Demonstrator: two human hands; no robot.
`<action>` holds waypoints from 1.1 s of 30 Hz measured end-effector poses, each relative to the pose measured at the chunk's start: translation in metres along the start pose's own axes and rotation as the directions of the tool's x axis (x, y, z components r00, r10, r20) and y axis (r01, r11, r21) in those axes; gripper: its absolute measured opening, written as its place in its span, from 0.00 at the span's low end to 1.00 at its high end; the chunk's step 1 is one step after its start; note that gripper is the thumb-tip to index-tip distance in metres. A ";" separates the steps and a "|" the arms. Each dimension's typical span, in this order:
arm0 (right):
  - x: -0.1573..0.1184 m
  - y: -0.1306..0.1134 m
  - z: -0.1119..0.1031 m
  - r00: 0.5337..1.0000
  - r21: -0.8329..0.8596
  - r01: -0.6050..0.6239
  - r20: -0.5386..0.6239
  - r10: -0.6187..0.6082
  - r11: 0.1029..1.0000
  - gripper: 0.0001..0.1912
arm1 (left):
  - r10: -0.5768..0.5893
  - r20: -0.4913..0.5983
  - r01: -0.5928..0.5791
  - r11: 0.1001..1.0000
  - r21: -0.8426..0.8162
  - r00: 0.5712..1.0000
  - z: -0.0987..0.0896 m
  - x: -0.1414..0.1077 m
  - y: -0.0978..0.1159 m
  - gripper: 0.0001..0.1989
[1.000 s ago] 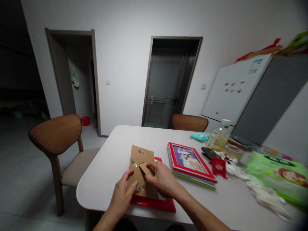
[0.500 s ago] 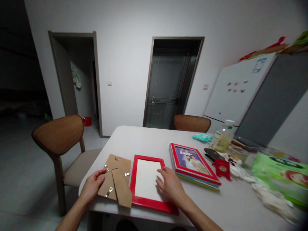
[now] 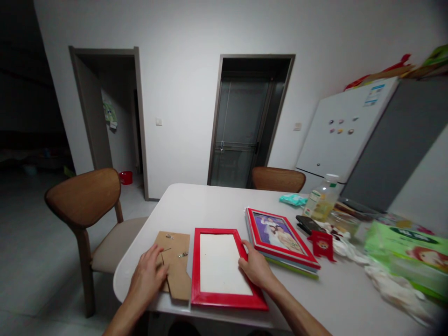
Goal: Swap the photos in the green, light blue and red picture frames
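Observation:
A red picture frame point(image 3: 229, 299) with a white panel inside lies near the front edge of the table. My right hand point(image 3: 257, 267) grips its right side, thumb over the inner edge. To the left is a brown backing board point(image 3: 180, 275) with metal clips and a stand flap. My left hand point(image 3: 149, 270) rests on the board's left part, fingers slightly spread, covering some of the clips. Right of the red frame, a stack of frames is topped by a red-edged one with a photo of people point(image 3: 276, 233).
On the right of the table point(image 3: 206, 205) are a bottle point(image 3: 324, 198), a dark phone-like item point(image 3: 308, 225), a red packet point(image 3: 322, 246), crumpled tissues point(image 3: 395, 284) and a green tissue pack point(image 3: 408, 256). One wooden chair point(image 3: 86, 191) stands left, another point(image 3: 278, 179) behind.
My left hand has moved right, from the board's edge onto its surface. My right hand has closed on the red frame's right side, and the frame sits slightly further right and nearer.

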State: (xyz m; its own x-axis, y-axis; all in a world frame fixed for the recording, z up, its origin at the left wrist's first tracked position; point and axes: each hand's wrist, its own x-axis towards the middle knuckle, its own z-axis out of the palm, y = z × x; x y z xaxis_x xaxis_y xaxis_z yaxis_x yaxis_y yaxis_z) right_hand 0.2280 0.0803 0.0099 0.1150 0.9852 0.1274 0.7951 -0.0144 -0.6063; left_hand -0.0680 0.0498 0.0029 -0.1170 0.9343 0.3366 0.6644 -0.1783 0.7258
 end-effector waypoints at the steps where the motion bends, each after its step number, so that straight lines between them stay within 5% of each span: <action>1: -0.002 -0.003 -0.002 0.999 0.135 -0.043 0.023 0.040 0.990 0.29 | 0.055 0.034 -0.055 0.998 0.016 0.998 0.006 -0.007 0.010 0.19; 7: -0.024 -0.048 -0.025 0.979 0.706 -0.204 0.169 0.118 0.678 0.36 | 0.257 0.255 -0.247 0.967 -0.071 0.932 0.040 -0.036 0.077 0.22; 11: -0.033 -0.072 -0.038 0.983 0.875 -0.183 0.170 0.070 0.448 0.43 | 0.363 0.235 -0.358 0.931 -0.066 0.901 0.050 -0.034 0.109 0.24; 15: -0.032 -0.073 -0.039 0.975 0.904 -0.205 0.223 -0.003 0.374 0.45 | 0.558 0.177 -0.559 0.828 -0.050 0.811 0.050 -0.032 0.121 0.23; 18: -0.028 -0.063 -0.037 0.979 0.870 -0.182 0.205 -0.002 0.458 0.43 | 0.624 0.080 -0.623 0.781 -0.044 0.777 0.042 -0.030 0.118 0.22; 21: -0.022 -0.047 -0.035 0.984 0.741 -0.145 0.178 0.016 0.655 0.40 | 0.485 -0.069 -0.489 0.870 -0.069 0.872 0.024 -0.024 0.105 0.21; 23: -0.018 -0.033 -0.034 0.988 0.571 -0.112 0.155 0.028 0.814 0.37 | 0.280 -0.116 -0.295 0.945 -0.142 0.953 0.011 -0.020 0.091 0.20; 25: -0.015 -0.019 -0.032 0.993 0.368 -0.064 0.120 0.021 0.928 0.32 | 0.090 -0.109 -0.114 0.965 -0.238 0.990 0.002 -0.019 0.074 0.19; 30: -0.007 0.012 -0.020 0.997 -0.007 0.064 0.034 -0.064 0.998 0.28 | -0.083 0.018 0.082 0.894 -0.440 0.996 0.004 -0.031 0.034 0.18; 33: -0.006 0.022 -0.014 0.994 -0.141 0.108 0.029 -0.105 0.984 0.27 | -0.092 0.084 0.115 0.937 -0.331 0.992 0.009 -0.037 0.023 0.18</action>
State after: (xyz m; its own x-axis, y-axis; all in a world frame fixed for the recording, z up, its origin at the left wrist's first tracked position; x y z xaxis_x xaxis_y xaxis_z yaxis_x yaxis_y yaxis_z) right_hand 0.2526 0.0716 0.0067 0.0140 0.9858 0.1675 0.8790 0.0677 -0.4720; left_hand -0.0419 0.0142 0.0015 -0.1157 0.9694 0.2166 0.3649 -0.1613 0.9170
